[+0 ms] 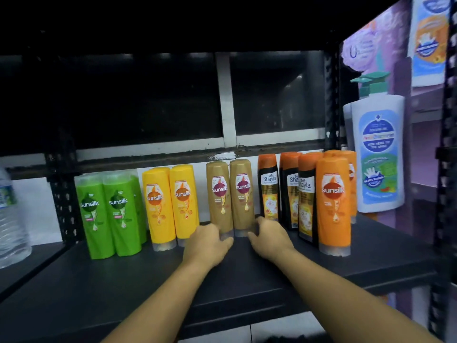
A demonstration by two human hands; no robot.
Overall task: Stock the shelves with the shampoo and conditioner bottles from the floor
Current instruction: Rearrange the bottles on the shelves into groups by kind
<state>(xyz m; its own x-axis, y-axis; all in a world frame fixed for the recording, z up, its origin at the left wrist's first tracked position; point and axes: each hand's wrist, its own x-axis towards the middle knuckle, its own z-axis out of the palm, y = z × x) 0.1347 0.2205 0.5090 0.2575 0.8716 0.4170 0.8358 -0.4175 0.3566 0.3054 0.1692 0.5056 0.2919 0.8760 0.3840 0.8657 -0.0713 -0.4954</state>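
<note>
**Shelf row well filled; two golden-brown bottles in hand**

The left hand (207, 243) curls its fingers around the cap end of the left golden-brown Sunsilk bottle (219, 196). The right hand (269, 241) does the same at the foot of the right golden-brown Sunsilk bottle (243, 194), with its thumb raised beside it. Both bottles stand upright on their caps, side by side, in the middle of the row. How firm each grip is, I cannot tell.

To the left of them stand two yellow Sunsilk bottles (184, 201), and further left the green Sunsilk bottles (121, 211). To the right stand the black Safi Shayla bottles (269, 186) with orange caps, and then an orange Sunsilk bottle (333, 204) with more orange ones behind it.

I judge the task to be well advanced: the row is sorted by colour and runs almost the whole width at the back. The floor is not in view, so how many bottles wait there is unknown. The front part of the shelf (148, 280) leaves room for further rows.

The shelf is a dark, matt board held by black perforated uprights (61, 194). Behind it is a dark window with a pale window frame (226, 100). At the right a white pump bottle (380, 149) stands; at the far left, on the next shelf, is a clear water bottle (10, 214). The room is dim.
</note>
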